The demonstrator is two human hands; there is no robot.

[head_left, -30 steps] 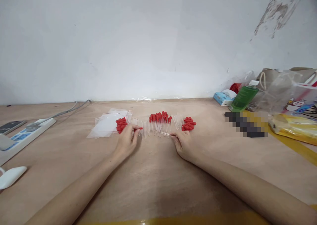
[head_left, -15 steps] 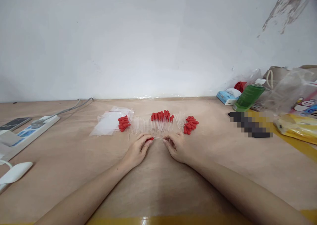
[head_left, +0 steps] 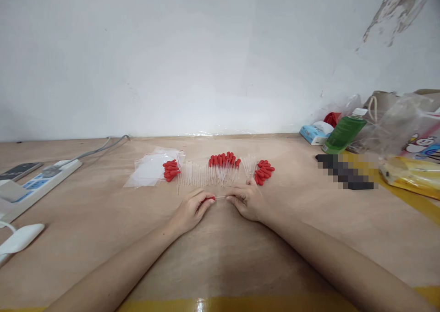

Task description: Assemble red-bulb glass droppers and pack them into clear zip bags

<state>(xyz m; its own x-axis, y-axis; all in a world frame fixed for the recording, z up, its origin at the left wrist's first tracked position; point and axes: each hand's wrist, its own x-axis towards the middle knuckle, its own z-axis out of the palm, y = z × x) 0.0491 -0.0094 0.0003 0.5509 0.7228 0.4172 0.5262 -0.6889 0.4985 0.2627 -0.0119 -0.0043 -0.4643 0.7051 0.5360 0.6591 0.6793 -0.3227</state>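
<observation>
My left hand (head_left: pixel 193 212) pinches a small red rubber dropper bulb (head_left: pixel 213 198), mostly hidden by the fingers. From the bulb a thin clear dropper tube (head_left: pixel 220 197) runs level to the right, and my right hand (head_left: pixel 250 204) has its far end between thumb and fingers. Tube and bulb appear to meet at the left fingertips. Behind the hands lies a row of loose clear tubes (head_left: pixel 195 174). Several droppers with red bulbs (head_left: pixel 225 160) lie fanned at its middle. One pile of red bulbs (head_left: pixel 171 171) sits to the left, another pile (head_left: pixel 264 172) to the right.
Clear plastic bags (head_left: pixel 147 169) lie flat at the left. Farther left are a white power strip (head_left: pixel 51 188) with a cable and a phone (head_left: pixel 21 170). At the right stand a green bottle (head_left: pixel 344 131), a tissue pack (head_left: pixel 315 133), a pixelated dark object (head_left: pixel 343 171) and a yellow packet (head_left: pixel 412 174).
Both hands have come slightly nearer to me with the bulb and tube. The stretch of tube visible between the fingers is a little shorter. The piles lie as before.
</observation>
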